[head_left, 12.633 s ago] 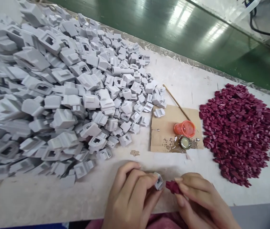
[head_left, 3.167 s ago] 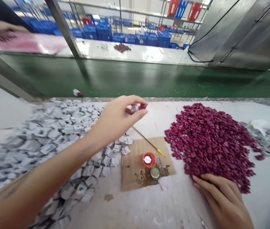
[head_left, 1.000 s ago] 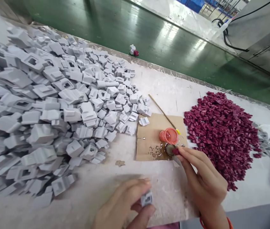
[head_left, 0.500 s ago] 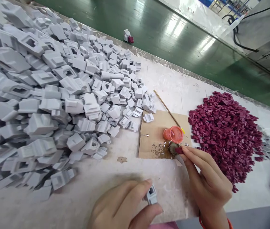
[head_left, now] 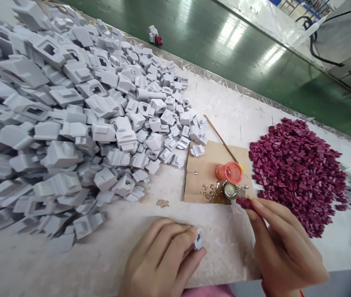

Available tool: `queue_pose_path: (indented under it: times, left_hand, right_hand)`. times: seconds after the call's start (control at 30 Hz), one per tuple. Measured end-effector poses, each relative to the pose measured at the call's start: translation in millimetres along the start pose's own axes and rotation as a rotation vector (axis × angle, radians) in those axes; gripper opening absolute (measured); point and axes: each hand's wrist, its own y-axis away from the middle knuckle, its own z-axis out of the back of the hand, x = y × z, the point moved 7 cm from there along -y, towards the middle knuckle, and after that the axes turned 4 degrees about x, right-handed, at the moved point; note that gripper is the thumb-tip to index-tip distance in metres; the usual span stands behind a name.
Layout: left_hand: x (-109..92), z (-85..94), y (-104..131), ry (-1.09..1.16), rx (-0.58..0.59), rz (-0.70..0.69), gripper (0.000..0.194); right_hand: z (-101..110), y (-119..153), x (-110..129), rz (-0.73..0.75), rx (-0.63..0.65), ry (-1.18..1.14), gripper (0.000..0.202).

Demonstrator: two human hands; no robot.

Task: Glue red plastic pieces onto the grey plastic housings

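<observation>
Between the thumb and fingers of my left hand [head_left: 166, 255] is a small grey plastic part [head_left: 198, 240], its square opening facing up and to the right. My right hand [head_left: 282, 239] pinches a small maroon plastic piece [head_left: 243, 202] at its fingertips, just below and right of a bottle cap [head_left: 230, 190] with liquid in it. The cap sits on a cardboard sheet [head_left: 195, 192] wet with dark spots. An orange-red cup [head_left: 233, 172] lies or leans behind the cap; I cannot tell which. The two held parts are apart.
A large heap of grey parts [head_left: 70, 128] spreads over the left of the white table [head_left: 150, 231]. A maroon heap [head_left: 296, 177] lies at right. A thin brown stick [head_left: 220, 138] rests across the cardboard. Behind runs a green belt [head_left: 200, 37] carrying a joined grey-and-maroon part [head_left: 154, 35].
My right hand has drawn the maroon piece away from the bottle cap, down and to the right. My left hand has turned the grey part slightly. The joined part moved left along the belt.
</observation>
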Motion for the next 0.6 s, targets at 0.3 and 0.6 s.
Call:
queue_pose_path:
  times: [0.3,0.6]
  left_hand:
    - [1,3.9,1,0.085,-0.033,0.045,0.005]
    - [4,-0.3,3,0.088,-0.023,0.054,0.005]
  right_hand:
    - [-25,8,39,-0.121,0.122,-0.416,0.019]
    - [-34,15,40,-0.061,0.209,-0.43,0.029]
